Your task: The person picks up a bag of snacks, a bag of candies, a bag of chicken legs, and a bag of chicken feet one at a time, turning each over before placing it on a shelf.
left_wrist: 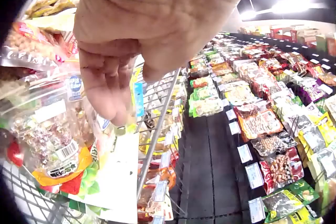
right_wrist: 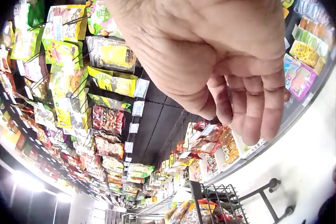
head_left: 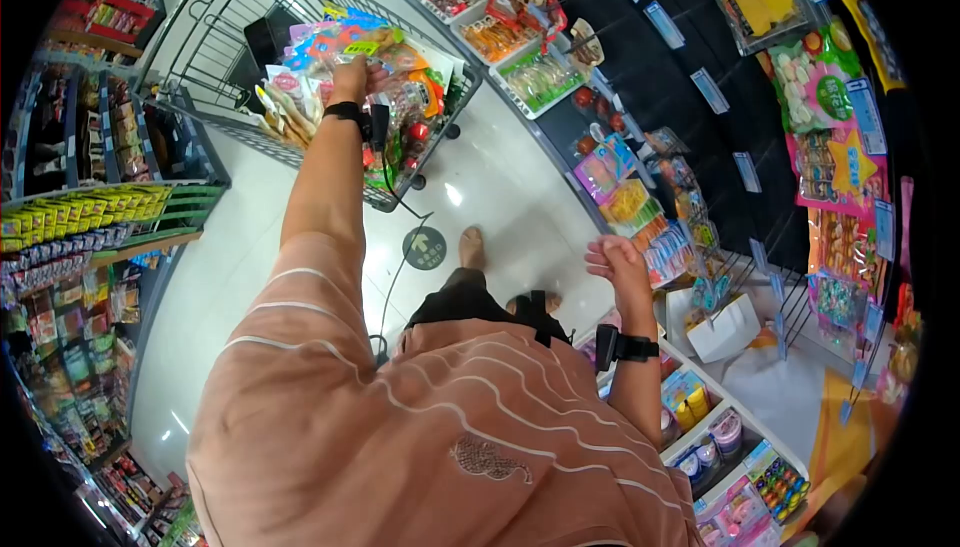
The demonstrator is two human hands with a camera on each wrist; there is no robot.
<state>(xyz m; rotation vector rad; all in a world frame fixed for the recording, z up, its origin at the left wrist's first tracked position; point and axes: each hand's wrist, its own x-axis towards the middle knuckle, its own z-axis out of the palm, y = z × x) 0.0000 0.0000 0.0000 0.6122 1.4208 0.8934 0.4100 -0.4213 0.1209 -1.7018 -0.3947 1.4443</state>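
My left hand reaches into the wire shopping cart, over a pile of packaged snacks. In the left wrist view its fingers point down, loosely extended, with the fingertips right at a package with a white panel. Beside them lies a clear bag of wrapped pieces with an orange lower edge. A blue and pink patterned package tops the pile in the head view. My right hand hangs beside the shelf, palm showing, fingers relaxed with nothing in them.
Shelves of hanging snack bags and price tags run along the right. Low trays of packs line the aisle edge. Another rack stands left. White floor lies between, and a cable trails from the left wrist.
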